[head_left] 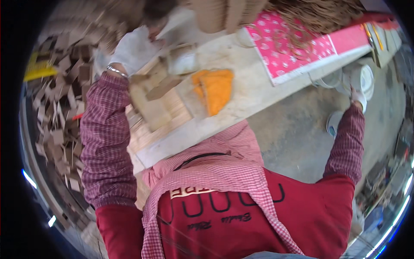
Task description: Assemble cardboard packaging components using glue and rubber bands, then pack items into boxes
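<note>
My left hand [134, 49], in a white glove with a bangle at the wrist, reaches over the far left of the table. It is smeared by motion, and I cannot make out whether it holds anything. Close to it lie pieces of brown board [161, 88] and a small open box [182, 58] with something white in it. An orange cloth [213, 90] lies crumpled to their right. My right hand [360, 100], also in white, stretches far out to the right against a white bucket [365, 80]. A finger points up along the bucket; the grip is unclear.
A heap of cut board pieces [62, 108] fills the left side. Brown stacks [224, 15] stand at the table's back. A pink patterned sheet [289, 47] bears loose bands. Another white bucket [333, 123] stands near my right forearm, beyond the table edge [241, 105].
</note>
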A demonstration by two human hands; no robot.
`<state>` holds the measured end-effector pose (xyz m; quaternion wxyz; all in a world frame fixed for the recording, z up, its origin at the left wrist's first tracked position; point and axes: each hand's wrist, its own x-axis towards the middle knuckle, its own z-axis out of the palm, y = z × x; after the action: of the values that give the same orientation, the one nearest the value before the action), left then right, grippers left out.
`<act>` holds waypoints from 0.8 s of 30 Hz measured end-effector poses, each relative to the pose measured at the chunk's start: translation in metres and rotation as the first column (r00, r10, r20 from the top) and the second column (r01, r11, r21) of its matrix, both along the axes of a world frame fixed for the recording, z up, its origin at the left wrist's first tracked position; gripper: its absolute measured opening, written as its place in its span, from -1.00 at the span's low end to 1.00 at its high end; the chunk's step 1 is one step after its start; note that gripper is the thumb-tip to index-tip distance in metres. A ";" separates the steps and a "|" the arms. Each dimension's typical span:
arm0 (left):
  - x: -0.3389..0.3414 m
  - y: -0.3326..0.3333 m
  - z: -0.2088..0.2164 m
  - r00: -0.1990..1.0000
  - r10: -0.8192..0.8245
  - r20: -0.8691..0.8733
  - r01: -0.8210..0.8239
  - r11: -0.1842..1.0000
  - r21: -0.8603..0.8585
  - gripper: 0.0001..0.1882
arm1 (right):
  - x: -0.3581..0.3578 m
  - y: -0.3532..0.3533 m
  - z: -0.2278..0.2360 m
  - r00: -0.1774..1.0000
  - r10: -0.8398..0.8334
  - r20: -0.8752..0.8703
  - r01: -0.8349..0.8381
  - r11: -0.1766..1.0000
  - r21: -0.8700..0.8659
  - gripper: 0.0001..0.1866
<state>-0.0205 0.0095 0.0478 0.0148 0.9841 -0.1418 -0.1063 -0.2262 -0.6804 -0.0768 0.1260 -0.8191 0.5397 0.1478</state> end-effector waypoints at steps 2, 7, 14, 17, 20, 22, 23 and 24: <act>-0.012 0.005 0.011 0.980 -0.033 0.199 0.072 0.979 -0.189 -0.69 | -0.005 0.023 0.003 0.988 0.061 -0.140 -0.092 0.968 -0.234 -0.65; -0.066 0.017 0.033 0.937 0.062 0.345 0.062 0.939 -0.339 -0.72 | -0.004 0.134 0.039 0.874 0.475 -0.105 -0.455 0.722 -0.522 -0.79; -0.149 0.027 0.048 0.926 0.168 0.338 0.053 0.829 -0.557 -0.74 | 0.022 0.357 0.095 0.151 0.950 0.275 -0.692 0.300 -0.657 -0.93; -0.181 0.036 0.047 0.923 0.160 0.351 0.088 0.799 -0.595 -0.69 | 0.028 0.418 0.087 -0.013 0.942 0.334 -0.753 0.211 -0.624 -0.94; -0.214 0.053 0.045 0.891 0.114 0.440 0.116 0.879 -0.462 -0.68 | 0.029 0.392 0.083 0.035 0.979 0.201 -0.719 0.165 -0.676 -0.91; -0.236 0.068 0.043 0.904 0.150 0.401 0.082 0.858 -0.506 -0.68 | 0.012 0.330 0.091 0.360 0.888 0.287 -0.688 0.461 -0.561 -0.88; -0.244 0.076 0.041 0.919 0.167 0.358 0.055 0.842 -0.536 -0.68 | 0.002 0.296 0.094 0.729 0.626 0.276 -0.531 0.772 -0.349 -0.85; -0.248 0.081 0.036 0.918 0.172 0.356 0.058 0.832 -0.552 -0.68 | -0.007 0.264 0.094 0.668 0.677 0.310 -0.561 0.731 -0.387 -0.85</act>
<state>-0.2686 0.0907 0.0834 0.2724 0.9424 -0.1361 0.1384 -0.2332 -0.4165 0.0173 0.0754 -0.9743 0.1988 -0.0745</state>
